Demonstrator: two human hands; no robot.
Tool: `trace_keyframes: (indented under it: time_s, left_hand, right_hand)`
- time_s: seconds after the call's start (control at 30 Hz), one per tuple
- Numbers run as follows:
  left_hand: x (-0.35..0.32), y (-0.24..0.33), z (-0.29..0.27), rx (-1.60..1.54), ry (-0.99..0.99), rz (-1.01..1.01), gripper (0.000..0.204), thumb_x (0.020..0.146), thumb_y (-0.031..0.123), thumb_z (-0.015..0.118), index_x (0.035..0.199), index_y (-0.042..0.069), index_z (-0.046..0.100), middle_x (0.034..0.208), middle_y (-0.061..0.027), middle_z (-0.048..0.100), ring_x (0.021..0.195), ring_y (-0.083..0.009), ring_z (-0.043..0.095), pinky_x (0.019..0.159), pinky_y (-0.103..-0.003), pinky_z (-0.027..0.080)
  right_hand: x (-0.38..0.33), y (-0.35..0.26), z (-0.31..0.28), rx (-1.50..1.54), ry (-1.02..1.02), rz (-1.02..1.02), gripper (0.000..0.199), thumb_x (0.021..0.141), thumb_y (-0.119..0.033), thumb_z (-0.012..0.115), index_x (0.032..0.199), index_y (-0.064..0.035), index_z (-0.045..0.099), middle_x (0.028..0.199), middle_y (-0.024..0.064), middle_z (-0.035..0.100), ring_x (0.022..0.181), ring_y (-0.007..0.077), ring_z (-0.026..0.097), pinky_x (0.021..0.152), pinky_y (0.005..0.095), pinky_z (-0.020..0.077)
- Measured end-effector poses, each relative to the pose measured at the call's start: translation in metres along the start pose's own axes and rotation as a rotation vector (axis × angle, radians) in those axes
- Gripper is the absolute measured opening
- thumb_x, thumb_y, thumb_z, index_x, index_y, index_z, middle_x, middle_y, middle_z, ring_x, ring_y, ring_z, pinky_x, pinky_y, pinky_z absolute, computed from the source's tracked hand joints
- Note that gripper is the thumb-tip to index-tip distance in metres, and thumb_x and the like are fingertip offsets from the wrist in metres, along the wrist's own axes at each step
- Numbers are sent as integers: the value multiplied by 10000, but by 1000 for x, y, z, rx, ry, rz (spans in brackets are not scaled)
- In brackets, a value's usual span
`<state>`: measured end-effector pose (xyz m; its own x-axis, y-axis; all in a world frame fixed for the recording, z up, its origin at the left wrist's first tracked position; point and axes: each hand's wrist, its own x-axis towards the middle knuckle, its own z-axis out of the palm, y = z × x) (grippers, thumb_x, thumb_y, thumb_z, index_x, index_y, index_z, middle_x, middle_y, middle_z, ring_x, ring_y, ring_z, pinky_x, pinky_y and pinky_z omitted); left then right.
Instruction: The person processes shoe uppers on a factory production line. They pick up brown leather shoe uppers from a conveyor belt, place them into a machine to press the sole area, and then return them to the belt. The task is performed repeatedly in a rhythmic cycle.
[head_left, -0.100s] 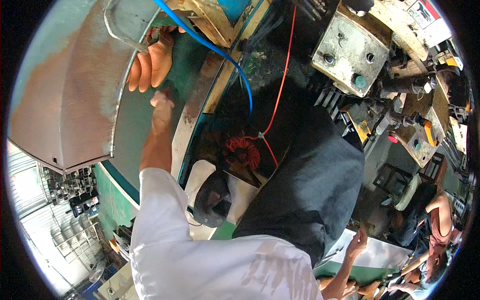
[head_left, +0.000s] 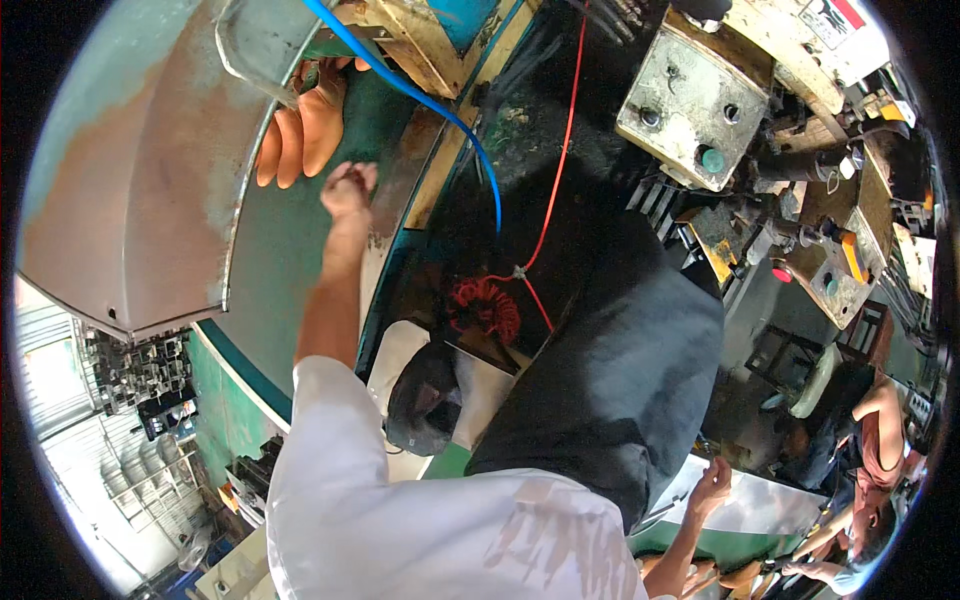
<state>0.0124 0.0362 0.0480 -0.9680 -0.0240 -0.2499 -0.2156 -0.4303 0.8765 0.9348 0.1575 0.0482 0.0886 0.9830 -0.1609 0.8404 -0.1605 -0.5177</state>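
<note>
My left hand [head_left: 349, 190] is over the green conveyor belt [head_left: 270, 270], slightly smeared by motion. Its fingers are bent but apart, and nothing shows in them. Just beyond it, several orange-brown foot-shaped shoe lasts [head_left: 318, 135] lie partly beneath the edge of a rusty metal hood [head_left: 170, 190], which hides the rest. At the lower right, my right hand [head_left: 711, 487] hangs loosely with its fingers half bent and no object visible in it. It is beside a pale panel [head_left: 770, 510]; more orange-brown lasts [head_left: 740, 577] are below it.
A blue hose [head_left: 420, 92] crosses above the belt's edge. A red cord [head_left: 562, 170] runs down to a red coil [head_left: 483, 308]. A dark cap-like object [head_left: 425, 400] lies near my left sleeve. Control boxes [head_left: 690, 100] stand right; another person [head_left: 880, 440] is at far right.
My left hand has moved right and slightly away from the lasts, and its fingers have opened a little. My right hand stays nearly where it was.
</note>
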Motion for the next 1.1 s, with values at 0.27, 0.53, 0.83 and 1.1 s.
trace_keyframes:
  time_s: [0.27,0.53,0.83,1.1]
  left_hand:
    - [-361,-97,115,323,-1006,-183,211,1006,-51,579,1165,35,686,967,-112,740,801,-219,750,734,-366,639]
    - [-549,-154,94,735,-2045,671,224,908,109,703,1103,81,809,1024,-163,754,1045,-368,710,937,-479,558]
    - [-514,-169,105,939,-1855,-172,225,1062,132,668,1227,10,761,1150,-34,724,988,-120,658,851,-278,529]
    - [-476,-181,155,1132,-1816,-266,220,1112,47,562,1276,-12,697,1068,-55,683,905,-126,670,815,-283,583]
  right_hand:
    - [-28,11,-61,25,109,-32,298,1096,-189,609,1226,45,739,1094,218,781,913,283,763,800,392,648]
    - [-159,132,-80,-185,330,357,387,1090,-221,603,1324,73,697,1208,188,786,1136,268,747,984,372,590]
    - [-382,268,-122,-135,438,1559,710,930,-313,790,1511,-20,505,1491,322,548,1394,506,549,1174,526,488]
    - [-383,299,-159,-370,128,981,1084,836,-289,878,1711,-205,244,1630,330,416,1487,518,461,1248,582,376]
